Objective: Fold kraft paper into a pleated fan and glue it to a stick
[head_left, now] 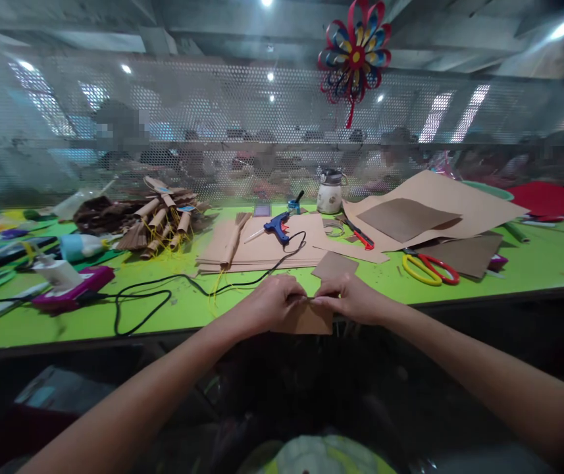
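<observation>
Both hands, left hand (274,299) and right hand (348,297), pinch the top edge of a brown paper piece (306,319) at the counter's (187,306) near edge; it looks light, thin, easily creased.

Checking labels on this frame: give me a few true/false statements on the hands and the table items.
1. Both hands, left hand and right hand, hold one brown paper piece. True.
2. The blue glue gun is in the right hand. False: it lies on the cardboard sheets, away from both hands.
3. The yellow-and-red scissors lie on the green table, to the right of the hands. True.
4. The paper pinwheel lies flat on the table. False: it hangs up on the mesh screen.
5. A black cable runs across the table. True.
</observation>
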Demonstrator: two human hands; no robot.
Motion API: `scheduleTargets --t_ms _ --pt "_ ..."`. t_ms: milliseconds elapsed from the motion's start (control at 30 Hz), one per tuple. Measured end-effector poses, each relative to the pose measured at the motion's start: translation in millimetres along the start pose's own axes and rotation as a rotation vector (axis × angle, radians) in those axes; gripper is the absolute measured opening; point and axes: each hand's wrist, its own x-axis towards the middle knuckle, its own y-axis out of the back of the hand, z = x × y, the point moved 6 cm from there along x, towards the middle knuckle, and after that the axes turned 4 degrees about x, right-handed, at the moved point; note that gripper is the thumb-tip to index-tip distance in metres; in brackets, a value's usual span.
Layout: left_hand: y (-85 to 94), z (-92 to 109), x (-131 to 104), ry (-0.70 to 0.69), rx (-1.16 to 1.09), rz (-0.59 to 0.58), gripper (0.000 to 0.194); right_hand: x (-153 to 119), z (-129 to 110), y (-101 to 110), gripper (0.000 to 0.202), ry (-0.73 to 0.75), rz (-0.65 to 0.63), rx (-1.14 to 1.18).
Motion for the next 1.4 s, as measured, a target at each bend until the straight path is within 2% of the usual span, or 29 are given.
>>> scheduleTargets --t_ms 100,267,400,600,767,967,1067,1167,1400 --pt "4.2 2.2 -4.0 -0.014 -0.031 -0.036 0.023 -1.8 -0.2 1.8 0.023 0.001 -0.002 0.094" --pt "1.3 -11.2 -9.8 0.101 -0.190 -0.144 0.021 -5.2 -0.6 2.2 0.024 0.010 -0.039 0.117" --pt "1.4 -17.5 -9.8 0.115 -0.107 -0.100 0.018 -0.4 4.8 -1.0 0.020 -0.010 -0.107 0.111" --pt "1.9 -19.1 -2.6 -0.003 0.030 -0.034 0.018 18.7 11.9 1.5 0.013 0.102 -0.052 0.044" --pt "0.9 -25.3 4.5 0.012 0.009 0.018 0.020 30.2 17.7 -4.4 0.014 0.018 -0.066 0.141" --pt "3.4 -20.3 2.4 -0.003 -0.033 -0.017 0.017 30.1 10.6 -4.4 0.014 0.038 -0.068 0.145" --pt "3.2 -16.2 0.3 -0.013 -0.028 -0.035 0.017 29.0 16.8 -6.8 0.013 -0.002 -0.087 0.128" --pt "2.8 -17.7 -1.2 0.038 -0.024 -0.043 0.016 28.1 26.2 -7.5 0.013 -0.033 -0.121 0.131" --pt "2.5 -24.3 -2.3 0.066 -0.009 -0.053 0.014 24.5 32.4 -4.2 0.016 -0.011 -0.173 0.093"
